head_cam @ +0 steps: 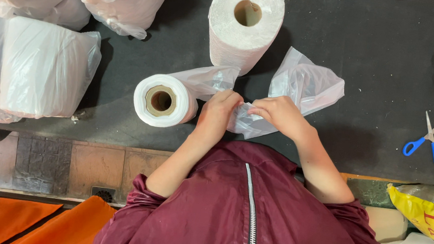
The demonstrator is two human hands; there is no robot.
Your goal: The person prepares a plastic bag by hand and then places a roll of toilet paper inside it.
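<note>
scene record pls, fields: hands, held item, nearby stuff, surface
left hand: pinching clear plastic bag
right hand: pinching the same bag, fingers close to the left hand's
nearby left: roll of plastic bags, upright
nearby above: paper towel roll
far right: blue-handled scissors
far left: bagged white rolls
surface: dark table

The left hand's fingers [232, 101] curl out of sight into the clear plastic bag [304, 85]; the yellow bag [428, 214] is cut off.

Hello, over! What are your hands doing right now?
Left hand, right hand pinching thin clear plastic bag. Bag roll beside left. Nothing blocking.
</note>
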